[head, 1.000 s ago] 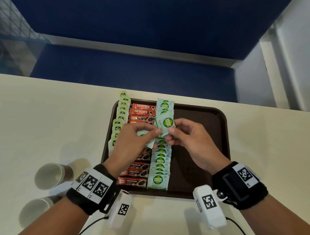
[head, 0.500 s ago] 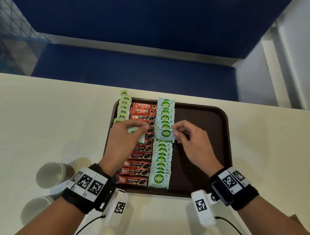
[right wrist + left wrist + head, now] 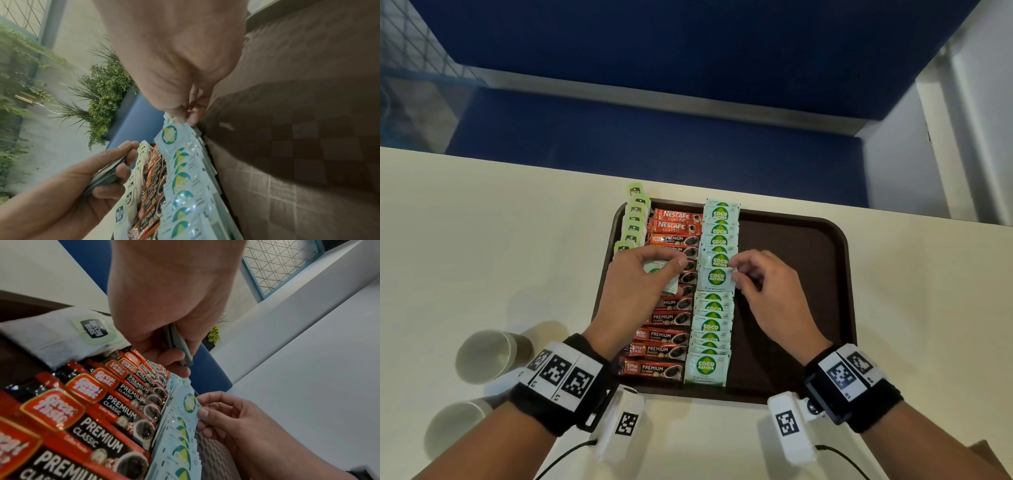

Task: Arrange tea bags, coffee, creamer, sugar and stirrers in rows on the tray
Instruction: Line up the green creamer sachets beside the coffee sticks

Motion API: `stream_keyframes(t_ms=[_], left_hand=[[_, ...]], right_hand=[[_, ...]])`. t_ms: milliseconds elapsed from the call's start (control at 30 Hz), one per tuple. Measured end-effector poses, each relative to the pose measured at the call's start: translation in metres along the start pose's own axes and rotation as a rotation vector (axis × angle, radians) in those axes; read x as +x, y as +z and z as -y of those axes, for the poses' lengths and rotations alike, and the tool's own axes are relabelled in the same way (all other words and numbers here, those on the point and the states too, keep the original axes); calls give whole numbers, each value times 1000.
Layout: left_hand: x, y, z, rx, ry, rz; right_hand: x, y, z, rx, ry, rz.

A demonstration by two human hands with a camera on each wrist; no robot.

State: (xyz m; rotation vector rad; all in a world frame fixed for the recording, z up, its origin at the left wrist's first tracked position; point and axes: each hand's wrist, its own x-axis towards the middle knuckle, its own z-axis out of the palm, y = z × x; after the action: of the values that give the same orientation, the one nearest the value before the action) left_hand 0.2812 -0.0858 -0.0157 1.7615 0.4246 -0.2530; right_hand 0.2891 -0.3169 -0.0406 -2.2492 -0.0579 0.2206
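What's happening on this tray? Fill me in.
A person is laying sachets in rows on the tray. The right hand pinches one sugar sachet into the sugar row. The left hand holds spare sachets above the coffee row. Tea bags line the left edge. The tray's right side is bare.

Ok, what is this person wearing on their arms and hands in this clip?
Both hands, left hand and right hand, are bare, with no gloves or sleeves. Each wrist carries a black wristband topped with white panels of black square tag markers. A white camera block with its own marker hangs under each wrist, trailing a thin black cable.
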Motion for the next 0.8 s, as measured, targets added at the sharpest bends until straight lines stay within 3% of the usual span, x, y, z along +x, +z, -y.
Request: stream_keyframes(t_ms=[233, 400, 533, 633, 800], left_hand=[[0, 3, -2, 3, -31, 6], [2, 8, -10, -98, -84, 133], [2, 13, -12, -209, 34, 233], [4, 17, -11, -136, 147, 191], [0, 25, -18, -172, 35, 160]], right_hand=[[-2, -1, 0, 26, 23, -24], [-2, -4, 6, 68, 26, -97], [-1, -7, 20, 297, 88, -31], [2, -7, 32, 393, 171, 75], [7, -14, 38, 614, 265, 39]])
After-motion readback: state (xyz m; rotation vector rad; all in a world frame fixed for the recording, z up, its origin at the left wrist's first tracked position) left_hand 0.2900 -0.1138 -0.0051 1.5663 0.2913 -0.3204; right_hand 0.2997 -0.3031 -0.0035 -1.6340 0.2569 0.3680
